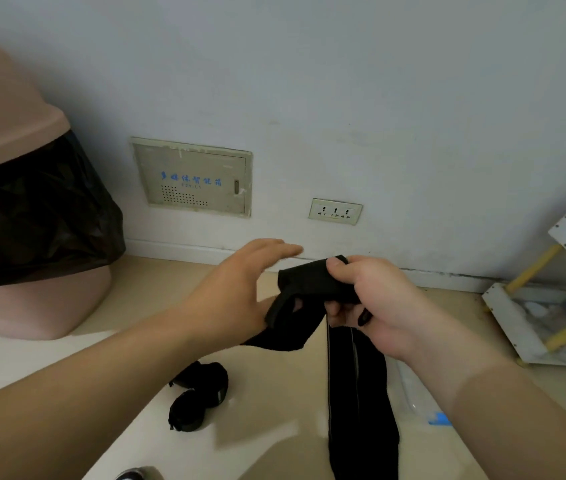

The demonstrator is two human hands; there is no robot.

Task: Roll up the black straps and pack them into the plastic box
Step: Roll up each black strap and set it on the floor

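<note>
On a beige floor (274, 445) by a white wall, my right hand (371, 303) is gripping a black strap (312, 282) at its bunched upper end. My thumb (338, 268) is pressing on top of the fabric and the other fingers are curling underneath, so the wad is sitting between thumb and fingertips. From that grip the strap's long tail is hanging straight down, passing beside my right wrist and running out at the bottom of the view. A shorter flap is drooping to the left, lying against the heel of my left hand (240, 289). That hand is hovering just beside the bundle, its fingers (274, 249) stretching flat and together toward the wall and curling round nothing.

Below my left forearm, two rolled straps (191, 410) are lying on the floor, touching each other. The clear plastic box (409, 389), a blue clip showing, is lying beneath my right forearm, mostly hidden by the arm and the hanging tail; I cannot tell what it is holding.

A pink waste bin (15, 109) with a black liner is standing at the left. A wall panel (191, 178) with blue lettering and a triple power socket (335, 211) are sitting low on the wall, and a white rack (517, 323) with yellow rods is standing at the far right.
</note>
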